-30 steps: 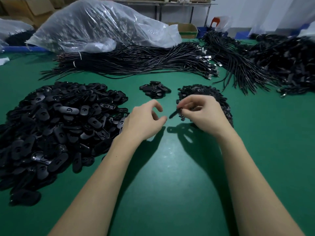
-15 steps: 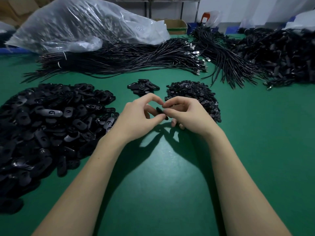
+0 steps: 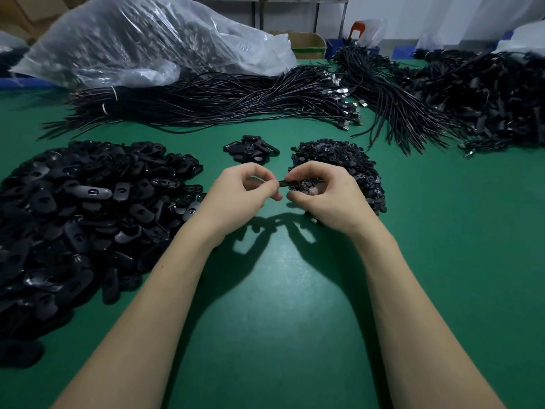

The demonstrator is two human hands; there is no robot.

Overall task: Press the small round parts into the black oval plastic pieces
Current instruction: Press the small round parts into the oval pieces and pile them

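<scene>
Both hands meet above the green table (image 3: 277,305), holding one black oval piece (image 3: 284,183) edge-on between them. My left hand (image 3: 244,196) pinches its left end with thumb and fingers. My right hand (image 3: 323,193) grips its right end, fingers curled over it; whether a small round part is under them is hidden. A big heap of black oval pieces (image 3: 79,214) lies to the left. A mound of small round parts (image 3: 342,160) sits just behind my right hand. A small pile of oval pieces (image 3: 250,149) lies between the two heaps, farther back.
Bundles of black cables (image 3: 212,104) stretch across the back of the table, with more cable heaps (image 3: 477,95) at the right. A large clear plastic bag (image 3: 141,42) lies at the back left. A cardboard box (image 3: 306,44) stands behind it.
My left hand came over to the right hand and now pinches the oval piece too. Both hands stay together at the table's middle, and the view has shifted slightly.
</scene>
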